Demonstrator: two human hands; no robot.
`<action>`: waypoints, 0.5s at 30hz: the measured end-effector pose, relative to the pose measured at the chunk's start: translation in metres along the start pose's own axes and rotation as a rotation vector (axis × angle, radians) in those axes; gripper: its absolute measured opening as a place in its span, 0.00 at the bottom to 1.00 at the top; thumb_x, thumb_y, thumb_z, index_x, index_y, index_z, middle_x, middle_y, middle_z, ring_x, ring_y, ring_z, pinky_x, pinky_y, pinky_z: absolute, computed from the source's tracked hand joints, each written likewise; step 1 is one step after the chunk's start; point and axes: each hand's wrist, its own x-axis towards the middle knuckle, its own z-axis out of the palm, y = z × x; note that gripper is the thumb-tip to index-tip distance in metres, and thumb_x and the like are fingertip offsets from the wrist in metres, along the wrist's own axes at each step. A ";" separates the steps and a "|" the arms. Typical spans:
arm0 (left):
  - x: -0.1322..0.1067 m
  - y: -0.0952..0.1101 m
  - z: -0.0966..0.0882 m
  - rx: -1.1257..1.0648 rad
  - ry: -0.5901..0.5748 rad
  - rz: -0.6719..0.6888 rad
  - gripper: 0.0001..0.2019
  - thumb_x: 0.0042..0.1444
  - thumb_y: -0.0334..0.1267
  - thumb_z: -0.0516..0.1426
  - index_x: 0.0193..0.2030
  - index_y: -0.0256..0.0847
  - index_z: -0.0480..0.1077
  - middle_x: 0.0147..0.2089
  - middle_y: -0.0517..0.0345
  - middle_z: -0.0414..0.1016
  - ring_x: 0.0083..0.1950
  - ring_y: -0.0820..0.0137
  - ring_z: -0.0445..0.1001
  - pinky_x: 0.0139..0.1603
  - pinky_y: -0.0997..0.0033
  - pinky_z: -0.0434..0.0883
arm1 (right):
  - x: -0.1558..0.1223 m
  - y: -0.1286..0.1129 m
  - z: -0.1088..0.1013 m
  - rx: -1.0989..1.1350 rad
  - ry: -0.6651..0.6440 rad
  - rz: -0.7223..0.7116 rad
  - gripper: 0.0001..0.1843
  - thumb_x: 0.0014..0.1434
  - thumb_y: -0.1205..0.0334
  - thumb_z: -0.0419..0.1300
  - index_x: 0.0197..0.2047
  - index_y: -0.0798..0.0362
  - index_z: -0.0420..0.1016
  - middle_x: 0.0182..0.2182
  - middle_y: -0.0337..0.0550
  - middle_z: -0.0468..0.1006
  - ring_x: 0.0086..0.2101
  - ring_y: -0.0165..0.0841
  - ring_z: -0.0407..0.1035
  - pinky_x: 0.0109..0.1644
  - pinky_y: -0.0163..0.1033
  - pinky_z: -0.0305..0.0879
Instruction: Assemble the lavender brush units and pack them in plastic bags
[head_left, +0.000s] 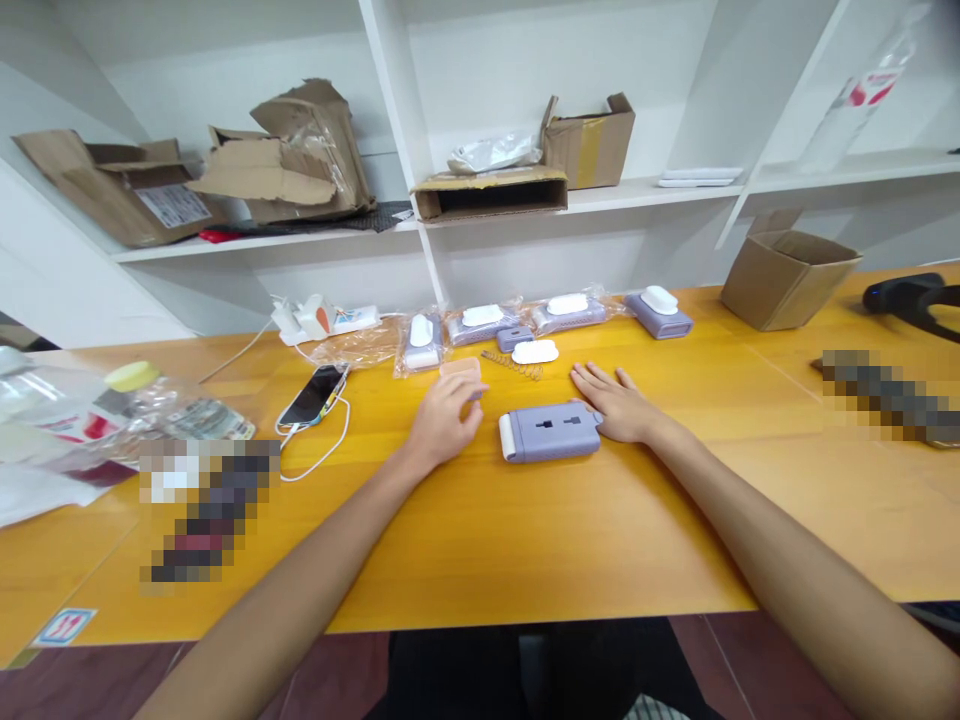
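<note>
A purple plastic casing [551, 434] with dark slots on top and a white rounded end lies flat on the table. My right hand [619, 405] rests palm down at its right end, fingers spread and stretched out. To the left of the casing, my left hand [444, 420] has curled fingers around a small purple piece [475, 394], mostly hidden. Just behind that hand sits a pinkish shallow box [460, 370]. Beyond the casing are a coiled metal spring [517, 365], a white oval cap [535, 352] and a short purple block [514, 338].
Along the back stand several purple units with white tops, such as the unwrapped one [663, 315]. A phone [315, 396] with its white cable and plastic bottles [135, 376] lie left. An open carton [787, 275] stands at back right, below a white shelf [637, 192].
</note>
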 end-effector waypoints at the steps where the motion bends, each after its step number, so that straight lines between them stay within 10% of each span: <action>1: 0.002 -0.008 -0.002 0.012 0.075 -0.037 0.16 0.64 0.34 0.54 0.55 0.42 0.76 0.58 0.49 0.80 0.63 0.58 0.75 0.69 0.51 0.69 | 0.000 0.000 0.000 0.003 0.001 0.005 0.36 0.74 0.47 0.40 0.80 0.50 0.50 0.77 0.49 0.49 0.76 0.53 0.44 0.75 0.73 0.43; 7: 0.006 -0.058 -0.004 -0.043 0.117 -0.390 0.26 0.62 0.43 0.60 0.65 0.37 0.66 0.66 0.40 0.73 0.67 0.52 0.73 0.71 0.46 0.68 | 0.000 0.000 -0.001 0.016 0.014 0.002 0.35 0.74 0.47 0.42 0.79 0.50 0.53 0.77 0.50 0.51 0.75 0.54 0.45 0.75 0.73 0.44; 15: 0.005 -0.065 0.001 -0.069 0.000 -0.391 0.34 0.60 0.43 0.63 0.71 0.38 0.61 0.70 0.39 0.70 0.71 0.51 0.70 0.74 0.46 0.64 | 0.000 -0.002 -0.003 0.035 0.008 0.002 0.35 0.74 0.48 0.41 0.78 0.51 0.55 0.77 0.51 0.51 0.75 0.53 0.45 0.74 0.74 0.43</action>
